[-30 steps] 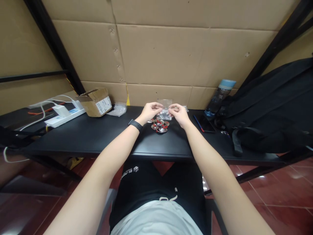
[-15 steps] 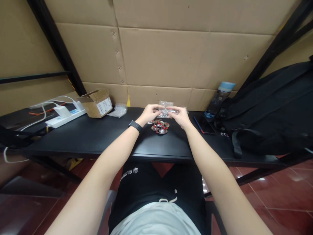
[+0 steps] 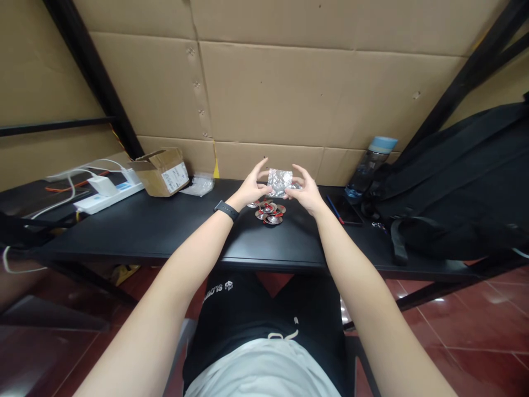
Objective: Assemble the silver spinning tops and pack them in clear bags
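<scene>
Between my two hands is a small clear plastic bag [image 3: 280,181], shiny and crinkled, held upright above the table. My left hand [image 3: 253,186] pinches its lower left corner between thumb and fingers, with the index finger raised. At the lower right corner my right hand [image 3: 305,190] grips it in the same way, index finger also up. Just below and nearer to me lies a heap of round, shiny metal discs with red parts [image 3: 270,212]. Whether anything is inside the bag I cannot tell.
On the black table [image 3: 165,226], an open cardboard box [image 3: 161,175], a plastic bag by the wall [image 3: 200,186] and a white power strip [image 3: 109,197] stand left. Rightward are a blue pen [image 3: 334,208], a dark flat device [image 3: 351,215], a water bottle [image 3: 369,168] and a black backpack [image 3: 454,187].
The bag has come up between my hands and now shows its face flat toward me. My index fingers have lifted away, and both hands have shifted to its lower corners.
</scene>
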The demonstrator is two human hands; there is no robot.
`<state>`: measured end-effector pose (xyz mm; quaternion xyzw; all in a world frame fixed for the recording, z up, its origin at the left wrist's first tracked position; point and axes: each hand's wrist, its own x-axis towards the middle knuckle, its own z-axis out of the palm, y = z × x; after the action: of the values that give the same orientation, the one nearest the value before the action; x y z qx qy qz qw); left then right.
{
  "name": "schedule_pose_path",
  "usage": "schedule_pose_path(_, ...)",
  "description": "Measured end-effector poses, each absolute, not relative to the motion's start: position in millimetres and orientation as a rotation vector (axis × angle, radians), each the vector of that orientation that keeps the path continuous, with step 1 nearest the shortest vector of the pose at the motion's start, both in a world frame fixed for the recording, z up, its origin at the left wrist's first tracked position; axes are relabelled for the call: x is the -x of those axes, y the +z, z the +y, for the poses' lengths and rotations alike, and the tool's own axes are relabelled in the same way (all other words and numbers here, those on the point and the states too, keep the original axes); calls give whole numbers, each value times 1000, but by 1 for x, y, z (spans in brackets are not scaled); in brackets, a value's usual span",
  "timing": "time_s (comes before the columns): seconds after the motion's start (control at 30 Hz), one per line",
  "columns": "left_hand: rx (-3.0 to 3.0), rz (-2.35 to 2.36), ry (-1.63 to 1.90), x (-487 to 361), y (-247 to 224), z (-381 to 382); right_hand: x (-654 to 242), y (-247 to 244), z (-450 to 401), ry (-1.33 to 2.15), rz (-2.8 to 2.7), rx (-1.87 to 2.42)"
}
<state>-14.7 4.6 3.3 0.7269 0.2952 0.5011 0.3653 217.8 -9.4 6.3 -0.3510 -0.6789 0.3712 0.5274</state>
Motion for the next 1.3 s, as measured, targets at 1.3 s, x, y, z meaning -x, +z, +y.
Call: schedule_pose_path(1.3, -1070, 2431, 1684, 190, 5, 19, -210, 2, -8, 840, -1717, 1054)
